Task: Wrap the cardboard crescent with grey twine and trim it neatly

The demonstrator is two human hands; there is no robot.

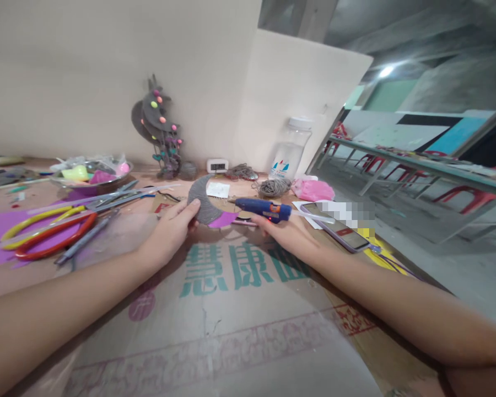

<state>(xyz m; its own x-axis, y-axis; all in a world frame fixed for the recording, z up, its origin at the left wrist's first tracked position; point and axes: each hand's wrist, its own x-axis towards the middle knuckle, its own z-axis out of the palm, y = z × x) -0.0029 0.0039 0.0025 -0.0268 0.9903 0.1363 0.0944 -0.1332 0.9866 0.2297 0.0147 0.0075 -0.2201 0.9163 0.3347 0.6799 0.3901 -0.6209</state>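
Observation:
Pinched in my left hand point(174, 227) is a crescent point(202, 201) wrapped in grey yarn, with a purple piece point(224, 220) showing at its lower right end. My right hand point(283, 230) is closed around the blue glue gun point(262, 209), whose nozzle points left toward the crescent. A clear glue stick point(312, 216) sticks out of the gun's back, and a small red light shows on its body. The fingers of my right hand are partly hidden behind the gun.
Red-handled point(58, 242) and yellow-handled scissors point(37, 220) lie left, near a bowl of bits point(91, 173). Behind stand a decorated crescent ornament point(159, 127), a timer point(217, 166), grey yarn point(274, 188) and a water bottle point(289, 149). A phone point(334, 226) lies right.

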